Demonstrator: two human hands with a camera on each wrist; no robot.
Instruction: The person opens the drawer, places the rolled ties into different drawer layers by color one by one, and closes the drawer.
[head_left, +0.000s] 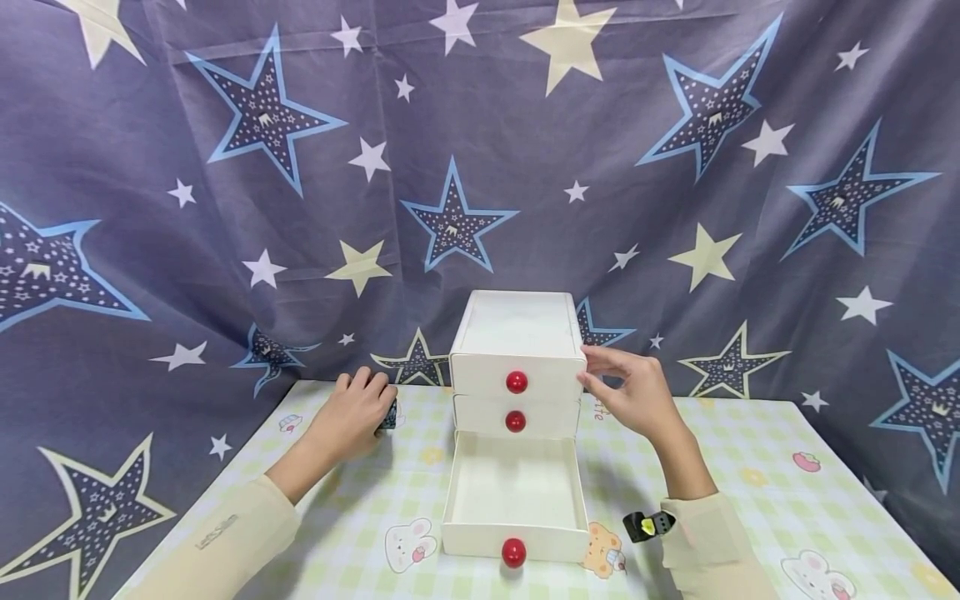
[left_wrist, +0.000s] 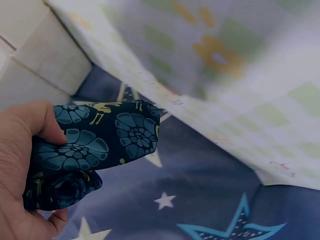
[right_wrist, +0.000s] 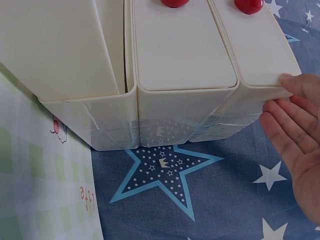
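Note:
My left hand (head_left: 358, 417) grips a rolled dark cloth with teal flowers (left_wrist: 100, 135), held above the table left of the white drawer cabinet (head_left: 517, 325). In the left wrist view the thumb presses on the cloth's upper layer and the other fingers are mostly hidden behind it. The cabinet's bottom drawer (head_left: 514, 537) is pulled out and looks bare inside. Its top drawer (head_left: 480, 375) and middle drawer (head_left: 480, 416) are closed, each with a red round knob. My right hand (head_left: 633, 392) touches the cabinet's right front edge at the top drawer, fingers fairly straight along the side.
The cabinet stands on a green-checked tablecloth (head_left: 420, 492) printed with cartoon animals. A dark blue star-patterned curtain (head_left: 525, 233) hangs close behind the table. A small black object with a yellow mark (head_left: 648, 527) shows beside the right sleeve.

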